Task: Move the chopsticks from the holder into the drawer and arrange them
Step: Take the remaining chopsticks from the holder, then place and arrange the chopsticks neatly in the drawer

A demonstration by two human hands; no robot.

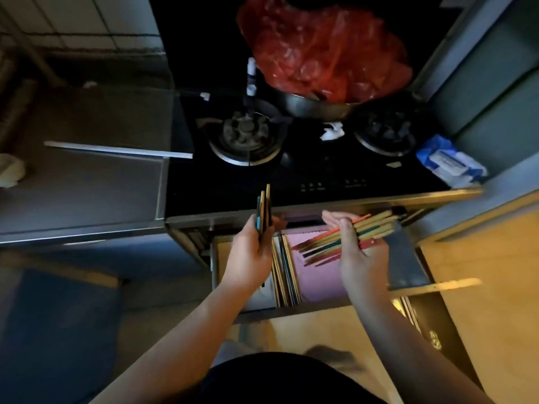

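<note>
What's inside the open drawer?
Open pull-out drawer: a pink liner sheet and a row of chopsticks lying lengthwise left of it. The left hand with few chopsticks and right hand with a coloured chopstick bundle cover the rest.

The small bunch of chopsticks (267, 199) gripped by the left hand (250, 253) is pale tan wood, with one teal stick and one black among them. The fanned bundle of chopsticks (374, 225) in the right hand (360, 258) is mixed: orange-red on the far side of the grip, then tan, dark green and teal, with red nearest the wrist. The tips left of the fingers look dark, perhaps maroon, in the dim light. Beneath that grip the drawer liner (315, 282) is plain pink-lilac. Between the two grips the laid chopsticks (284, 275) are tan with dark ones among them. Beyond both grips the hob (291, 182) is glossy black, the plastic bag (320, 53) is red, and the packet (449, 161) is blue and white.
</note>
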